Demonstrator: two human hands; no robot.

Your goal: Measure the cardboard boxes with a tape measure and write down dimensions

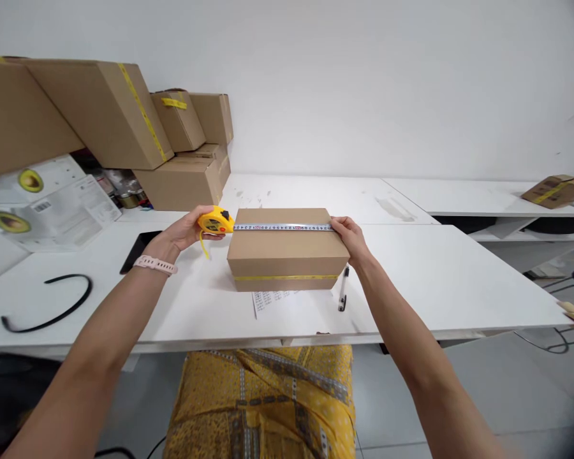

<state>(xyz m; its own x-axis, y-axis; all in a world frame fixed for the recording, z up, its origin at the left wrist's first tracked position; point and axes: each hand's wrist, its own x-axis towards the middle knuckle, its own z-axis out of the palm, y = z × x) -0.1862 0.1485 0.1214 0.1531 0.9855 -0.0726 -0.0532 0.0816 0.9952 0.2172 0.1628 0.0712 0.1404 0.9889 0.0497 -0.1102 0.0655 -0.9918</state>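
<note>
A brown cardboard box (287, 252) with a yellow tape strip along its front sits on the white table (435, 274). My left hand (184, 231) grips a yellow tape measure case (215, 222) at the box's left edge. Its white tape (282, 227) runs across the box top. My right hand (348, 234) pinches the tape's end at the box's right edge.
A black pen (343, 290) and a printed sheet (272, 299) lie in front of the box. A dark phone (138, 250) and a black curved band (52, 306) lie left. Stacked cartons (100, 115) stand at the back left; another carton (557, 190) lies far right.
</note>
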